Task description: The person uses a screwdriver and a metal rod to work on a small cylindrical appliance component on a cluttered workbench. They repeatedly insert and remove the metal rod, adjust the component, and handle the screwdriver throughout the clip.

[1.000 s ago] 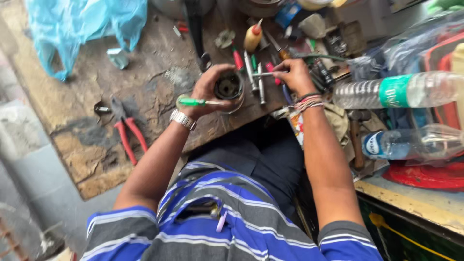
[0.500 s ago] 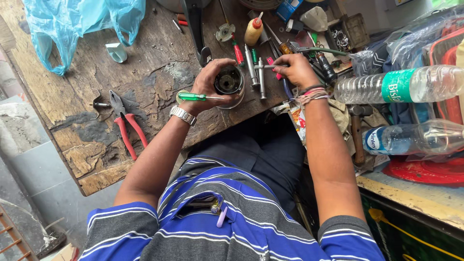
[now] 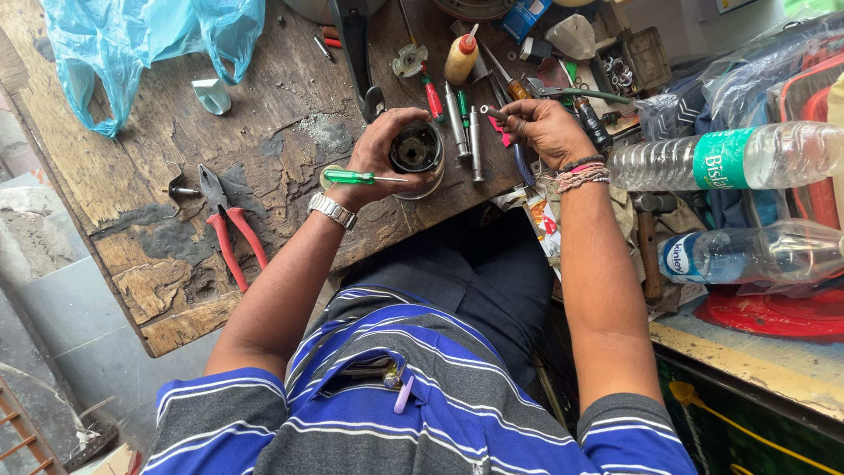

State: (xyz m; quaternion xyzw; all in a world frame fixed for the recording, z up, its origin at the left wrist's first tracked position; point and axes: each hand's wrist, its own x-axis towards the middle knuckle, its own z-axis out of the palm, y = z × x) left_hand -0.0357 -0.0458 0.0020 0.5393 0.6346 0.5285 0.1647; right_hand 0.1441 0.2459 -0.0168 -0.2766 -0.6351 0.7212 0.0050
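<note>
Since the earlier frames almost nothing on the bench has shifted: both hands sit where they were, and only the view has drifted a little, so that the red-handled pliers (image 3: 230, 230) now lie fully in sight on the worn wooden workbench (image 3: 281, 114).

Nearest the body, the left hand (image 3: 380, 158) is curled round a dark round cup-shaped metal part (image 3: 416, 149) at the near edge of the bench, its open mouth facing up towards the camera, so its axis stands roughly upright. The same hand pinches a green-handled screwdriver (image 3: 353, 177) (its long axis runs left to right, the metal tip towards the right, by the cup's rim).

Just beyond and to the right, the right hand (image 3: 547, 127) is closed round a small slim metal tool (image 3: 494, 113), whose end points left towards the cup; what kind of tool it is I cannot tell.

Farther off lie upright-pointing metal punches (image 3: 464, 130), a small squeeze bottle (image 3: 461, 58) and a blue plastic bag (image 3: 141, 40).
</note>
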